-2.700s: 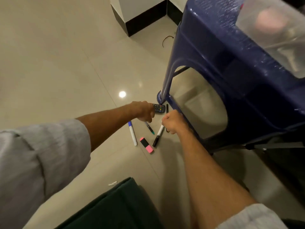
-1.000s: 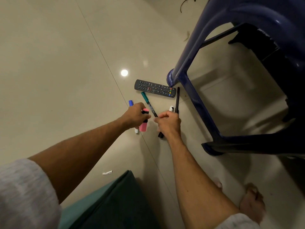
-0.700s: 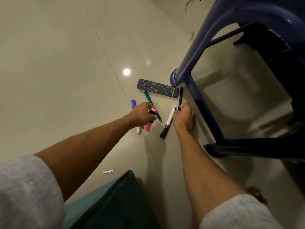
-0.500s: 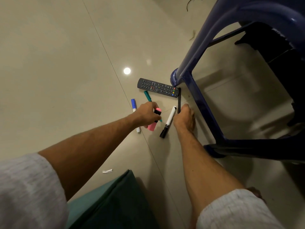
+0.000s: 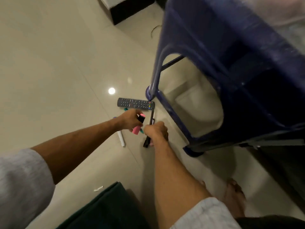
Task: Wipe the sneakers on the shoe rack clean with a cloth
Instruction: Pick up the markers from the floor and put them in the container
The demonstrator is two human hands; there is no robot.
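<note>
Sneakers are nowhere in view, nor is any shoe rack, so we cannot say where they stand, and we judge the wiping not yet begun. What we see instead is clutter on the tiled floor beside a blue plastic stool (image 5: 214, 63): a remote control (image 5: 136, 104), a white marker (image 5: 121, 138) and a teal pen (image 5: 126, 109), half hidden. Our left hand (image 5: 130, 120) has its fingers curled round a pink highlighter (image 5: 137, 128). Our right hand (image 5: 156, 132) is closed on a black marker (image 5: 146, 143) whose end pokes out below the fist. A thin black pen (image 5: 151, 117) lies just above the knuckles — whether that one is held too, we cannot tell. Some dark green fabric (image 5: 105, 210) lies at the bottom edge; we cannot tell if it is the cloth. By our reckoning the whole task remains — get a cloth in hand, reach the rack, wipe each shoe.
</note>
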